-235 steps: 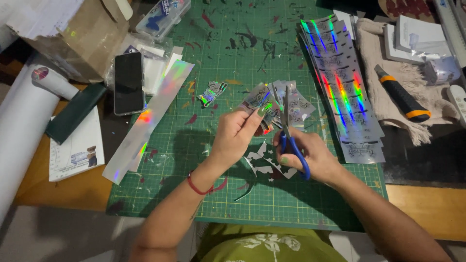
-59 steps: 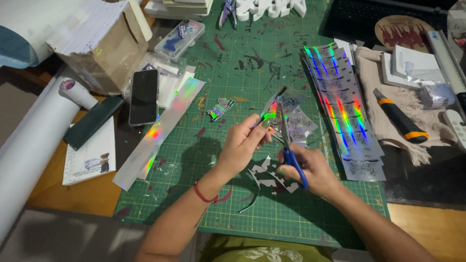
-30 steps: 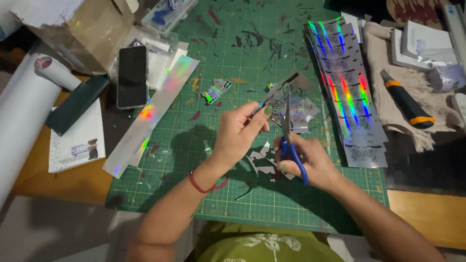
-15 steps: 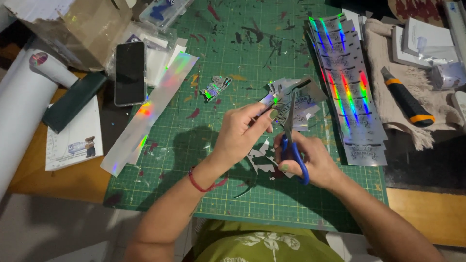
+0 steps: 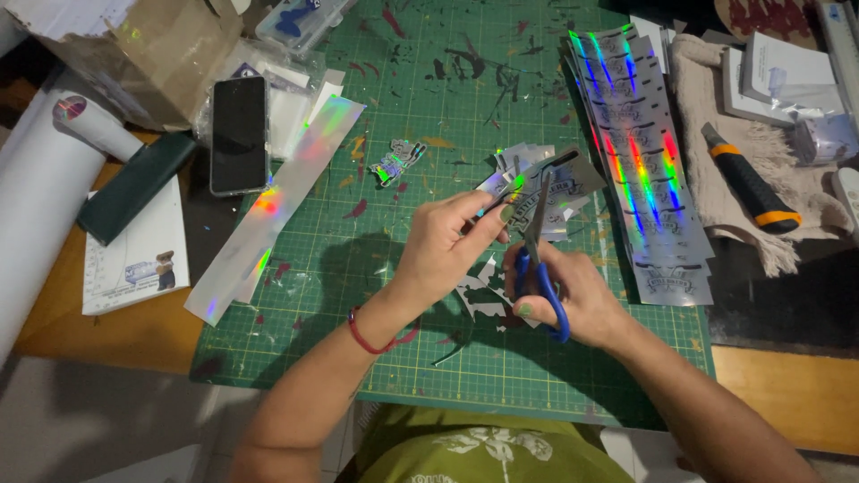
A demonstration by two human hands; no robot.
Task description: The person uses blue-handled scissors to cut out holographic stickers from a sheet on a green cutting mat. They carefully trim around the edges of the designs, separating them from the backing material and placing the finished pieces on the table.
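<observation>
Scissors [image 5: 540,255] with blue handles, gripped in the right hand [image 5: 573,295] over the green cutting mat [image 5: 429,116], point their blades away from the person and cut into a shiny holographic sticker piece [image 5: 559,183] pinched by the left hand [image 5: 447,246], tilted up to the right.

Bare forearms, a red cord bracelet [image 5: 365,334], an olive-green patterned shirt [image 5: 488,444].

Dark phone screen [image 5: 239,132] left of mat; rainbow sticker sheets [image 5: 640,161] stacked right; brown cardboard box [image 5: 170,54] top left.
</observation>
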